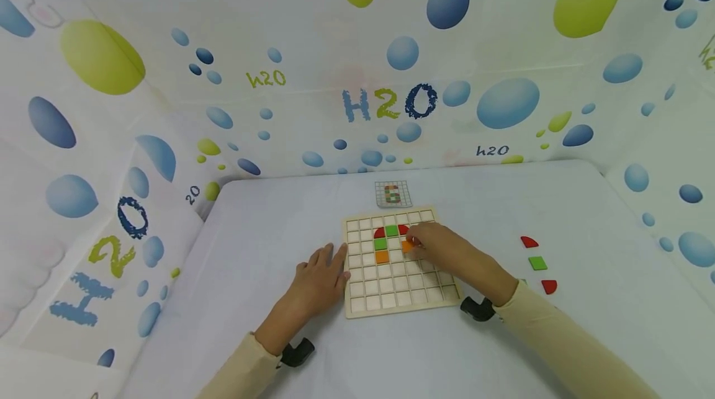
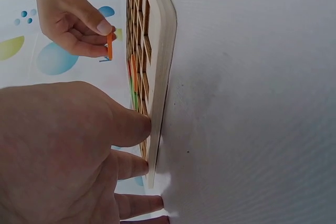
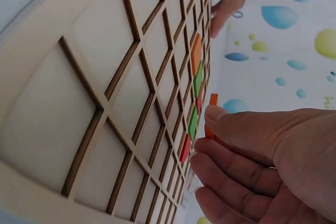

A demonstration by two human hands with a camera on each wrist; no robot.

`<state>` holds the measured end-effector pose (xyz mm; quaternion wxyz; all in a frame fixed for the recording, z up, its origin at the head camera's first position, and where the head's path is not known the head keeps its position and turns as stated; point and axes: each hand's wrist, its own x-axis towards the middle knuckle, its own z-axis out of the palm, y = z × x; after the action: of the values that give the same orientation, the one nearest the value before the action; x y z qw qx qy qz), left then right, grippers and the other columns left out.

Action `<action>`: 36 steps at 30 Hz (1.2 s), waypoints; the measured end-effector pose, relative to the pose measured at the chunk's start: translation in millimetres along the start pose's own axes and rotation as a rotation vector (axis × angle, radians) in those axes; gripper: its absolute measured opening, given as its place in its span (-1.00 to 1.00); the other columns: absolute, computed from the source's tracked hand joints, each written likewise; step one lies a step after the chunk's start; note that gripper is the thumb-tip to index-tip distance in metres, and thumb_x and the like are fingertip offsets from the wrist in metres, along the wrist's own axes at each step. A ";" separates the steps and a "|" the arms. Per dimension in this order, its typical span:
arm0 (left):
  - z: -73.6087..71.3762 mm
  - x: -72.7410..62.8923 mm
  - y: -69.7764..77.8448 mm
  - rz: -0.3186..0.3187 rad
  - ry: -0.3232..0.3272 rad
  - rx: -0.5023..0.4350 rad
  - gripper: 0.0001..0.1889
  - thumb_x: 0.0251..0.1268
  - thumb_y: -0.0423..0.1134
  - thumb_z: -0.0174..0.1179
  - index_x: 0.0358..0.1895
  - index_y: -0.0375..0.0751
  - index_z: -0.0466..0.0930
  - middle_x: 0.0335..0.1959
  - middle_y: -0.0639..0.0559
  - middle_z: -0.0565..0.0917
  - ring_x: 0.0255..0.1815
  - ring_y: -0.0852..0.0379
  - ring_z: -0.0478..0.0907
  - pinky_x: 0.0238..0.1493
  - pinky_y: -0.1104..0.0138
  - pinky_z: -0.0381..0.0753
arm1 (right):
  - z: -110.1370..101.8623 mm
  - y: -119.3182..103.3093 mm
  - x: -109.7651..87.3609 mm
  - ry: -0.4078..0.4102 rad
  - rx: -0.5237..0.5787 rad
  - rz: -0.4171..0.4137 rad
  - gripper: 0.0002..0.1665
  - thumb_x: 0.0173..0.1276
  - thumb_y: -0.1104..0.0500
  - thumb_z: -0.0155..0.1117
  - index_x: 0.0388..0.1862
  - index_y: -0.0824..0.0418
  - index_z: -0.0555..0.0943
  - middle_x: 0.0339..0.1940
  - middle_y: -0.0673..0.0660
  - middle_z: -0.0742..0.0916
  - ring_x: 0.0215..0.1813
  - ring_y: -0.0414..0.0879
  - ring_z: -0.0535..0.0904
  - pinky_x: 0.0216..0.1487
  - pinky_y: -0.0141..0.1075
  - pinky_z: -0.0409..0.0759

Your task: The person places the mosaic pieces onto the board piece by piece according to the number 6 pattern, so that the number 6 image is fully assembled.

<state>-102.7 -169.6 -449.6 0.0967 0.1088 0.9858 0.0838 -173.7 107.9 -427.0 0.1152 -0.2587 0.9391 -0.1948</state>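
A wooden grid board (image 1: 371, 306) lies on the table with square cells. Set in its upper cells are a red quarter-round tile (image 1: 380, 233), a green square tile (image 1: 391, 231), another red tile (image 1: 403, 229), a second green tile (image 1: 380, 243) and an orange square tile (image 1: 382, 257). My right hand (image 1: 436, 244) pinches another orange tile (image 3: 213, 99) between thumb and fingers, just above the board. At the board's left edge, my left hand (image 1: 321, 278) rests with thumb and fingers extended, touching the rim.
Behind the board lies a small card (image 1: 393, 194) with a coloured grid pattern. To the right lie a red tile (image 1: 529, 242), a green tile (image 1: 537, 263) and another red tile (image 1: 550, 286); one more green piece shows partly beside the right forearm. A patterned curtain (image 1: 313, 26) surrounds the table.
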 end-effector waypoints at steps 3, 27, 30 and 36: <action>-0.7 -1.0 1.1 0.000 0.000 0.003 -0.35 0.70 0.00 0.01 0.67 -0.19 0.20 0.62 -0.37 0.25 0.61 -0.34 0.24 0.36 -0.31 0.40 | 3.4 -2.5 3.3 -0.013 0.020 -0.003 -0.60 0.44 0.12 0.49 0.15 0.28 0.71 -0.17 0.03 0.73 -0.11 -0.09 0.55 0.06 -0.17 0.63; 3.2 -1.1 -0.9 0.017 0.030 0.024 -0.36 0.69 0.01 0.01 0.66 -0.18 0.22 0.60 -0.35 0.28 0.59 -0.32 0.28 0.31 -0.30 0.44 | 15.6 -21.4 17.9 -0.050 -0.023 -0.043 -0.88 0.42 0.23 0.50 -0.15 0.24 0.74 -0.22 0.04 0.74 -0.21 -0.10 0.54 -0.05 -0.19 0.61; 2.8 -1.5 -0.8 0.016 0.030 0.023 -0.36 0.69 0.00 0.02 0.66 -0.18 0.23 0.60 -0.35 0.28 0.59 -0.32 0.28 0.31 -0.30 0.44 | 15.7 -21.7 18.0 -0.062 -0.031 -0.045 -0.87 0.41 0.24 0.50 -0.14 0.25 0.73 -0.25 0.03 0.70 -0.22 -0.09 0.51 -0.08 -0.19 0.58; 3.6 0.0 -1.7 0.013 0.034 0.027 -0.36 0.69 0.00 0.03 0.66 -0.19 0.23 0.60 -0.35 0.29 0.59 -0.32 0.29 0.30 -0.31 0.44 | 16.5 -22.6 18.9 -0.071 -0.059 -0.050 -0.88 0.40 0.24 0.51 -0.17 0.24 0.73 -0.28 0.03 0.66 -0.22 -0.08 0.50 -0.09 -0.20 0.58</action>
<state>-102.3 -170.7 -453.4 0.0781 0.1153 0.9876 0.0728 -174.3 75.0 -434.3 0.1358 -0.2919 0.9330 -0.1607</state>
